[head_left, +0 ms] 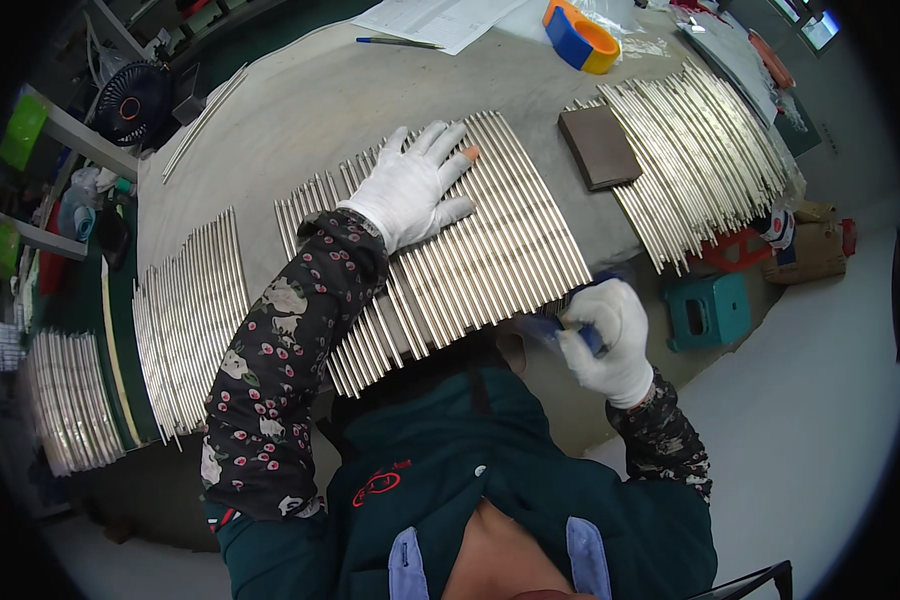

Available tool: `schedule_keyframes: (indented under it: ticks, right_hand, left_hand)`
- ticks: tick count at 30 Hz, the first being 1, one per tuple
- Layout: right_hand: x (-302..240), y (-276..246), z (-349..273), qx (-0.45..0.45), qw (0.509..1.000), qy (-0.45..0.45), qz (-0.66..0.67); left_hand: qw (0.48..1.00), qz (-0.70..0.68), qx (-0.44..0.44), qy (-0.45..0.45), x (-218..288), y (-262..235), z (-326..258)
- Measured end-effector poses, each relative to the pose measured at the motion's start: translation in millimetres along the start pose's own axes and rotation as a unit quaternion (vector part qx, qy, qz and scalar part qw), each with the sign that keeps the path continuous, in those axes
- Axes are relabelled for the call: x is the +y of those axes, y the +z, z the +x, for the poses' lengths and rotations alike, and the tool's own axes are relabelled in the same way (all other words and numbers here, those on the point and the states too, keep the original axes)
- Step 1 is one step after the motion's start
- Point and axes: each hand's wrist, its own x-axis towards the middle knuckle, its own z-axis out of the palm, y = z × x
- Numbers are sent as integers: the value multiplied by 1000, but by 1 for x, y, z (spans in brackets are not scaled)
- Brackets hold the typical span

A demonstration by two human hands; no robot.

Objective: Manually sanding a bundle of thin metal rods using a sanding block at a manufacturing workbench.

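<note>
My left hand (410, 190), in a white glove with one fingertip bare, lies flat with fingers spread on a row of shiny metal rods (510, 225) in the middle of the table. The rods lie side by side, with gaps toward the left of the row. By the near right end of that row, my right hand (610, 340), also white-gloved, is closed around a blue-handled tool (592, 338). The tool's far part is blurred close to the rod ends, so I cannot tell its kind or whether it touches them.
More rods (195, 320) lie at the left, with a bundle (75, 400) farther left. At the right, a dark brown block (600, 148) rests against other rods (705, 150). Tape rolls (582, 38), a pen (400, 42) and paper sit at the back. A teal stool (708, 310) stands below, right.
</note>
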Motion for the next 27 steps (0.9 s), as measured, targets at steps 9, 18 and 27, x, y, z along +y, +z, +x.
schedule_keyframes:
  ticks: [9,18,27]
  right_hand:
    - [-14,29,9,-137,984,-31,109]
    - [-17,36,10,-150,982,-28,108]
    - [-28,37,13,-189,973,-50,123]
  left_hand:
    - [989,-50,16,-136,-7,7,11]
    - [992,-36,8,-121,-12,4,-1]
    - [992,-33,17,-121,-13,0,-10]
